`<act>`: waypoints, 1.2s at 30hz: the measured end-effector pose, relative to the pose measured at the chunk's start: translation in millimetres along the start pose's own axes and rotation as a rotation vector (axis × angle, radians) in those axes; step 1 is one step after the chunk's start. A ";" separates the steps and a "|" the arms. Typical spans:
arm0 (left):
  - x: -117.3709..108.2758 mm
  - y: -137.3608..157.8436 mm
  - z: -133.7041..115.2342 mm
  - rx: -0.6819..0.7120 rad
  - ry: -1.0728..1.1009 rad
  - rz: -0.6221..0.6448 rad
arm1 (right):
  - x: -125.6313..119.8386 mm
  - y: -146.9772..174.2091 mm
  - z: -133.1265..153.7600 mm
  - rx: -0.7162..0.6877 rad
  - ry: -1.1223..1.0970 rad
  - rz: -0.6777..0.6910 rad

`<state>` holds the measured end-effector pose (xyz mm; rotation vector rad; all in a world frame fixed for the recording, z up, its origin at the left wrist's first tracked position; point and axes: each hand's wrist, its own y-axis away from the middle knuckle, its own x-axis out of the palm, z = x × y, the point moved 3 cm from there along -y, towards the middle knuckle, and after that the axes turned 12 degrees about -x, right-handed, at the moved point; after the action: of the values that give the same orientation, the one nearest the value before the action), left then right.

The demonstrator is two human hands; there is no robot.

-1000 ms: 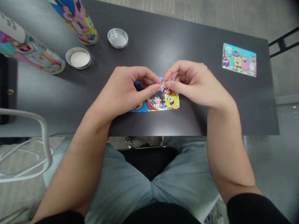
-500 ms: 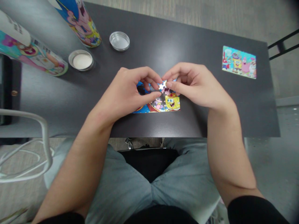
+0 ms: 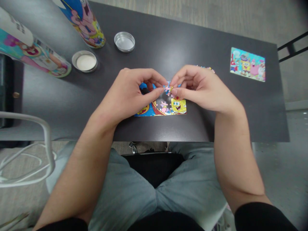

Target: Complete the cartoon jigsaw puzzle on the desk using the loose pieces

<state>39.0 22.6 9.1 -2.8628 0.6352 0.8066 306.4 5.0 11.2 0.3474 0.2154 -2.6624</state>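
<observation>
I monitor both bare hands through the head camera. The left hand (image 3: pixel 138 91) is nearly closed at the thumb and index finger; their tips pinch the left side of a small puzzle piece (image 3: pixel 167 89). The right hand (image 3: pixel 198 85) is likewise closed at thumb and index finger, gripping the piece's right side, with the other fingers curled beneath the palm. I read the piece as raised over the upper part of the partly assembled puzzle (image 3: pixel 178 106); I cannot tell whether it touches the pieces below.

The puzzle lies flat on the dark table (image 3: pixel 154 128), near the front edge and between the hands. Its middle has a gap through which the tabletop shows. The left hand covers part of its left side.

Loose pieces (image 3: pixel 210 68) lie just beyond the right wrist, partly hidden. A picture panel (image 3: pixel 247 64) rests flat at far right. At left I locate two printed canisters, one nearer (image 3: pixel 36 56) and one farther (image 3: pixel 92 32), with a white-centred lid (image 3: pixel 86 62) and a metal lid (image 3: pixel 124 42) beside them.
</observation>
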 end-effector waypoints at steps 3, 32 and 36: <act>0.0 0.8 -0.3 -0.015 -0.001 0.002 | 0.4 -2.1 -3.0 -0.071 0.036 -0.023; -0.7 1.3 5.6 -0.006 -0.081 -0.152 | 16.5 -9.5 1.9 -0.077 0.209 0.037; -1.2 0.7 4.9 0.004 -0.085 -0.144 | 17.3 -9.9 2.7 -0.046 0.217 0.043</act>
<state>35.4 23.4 5.5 -2.8141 0.4155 0.8966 286.4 6.1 9.9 0.6200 0.3325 -2.5708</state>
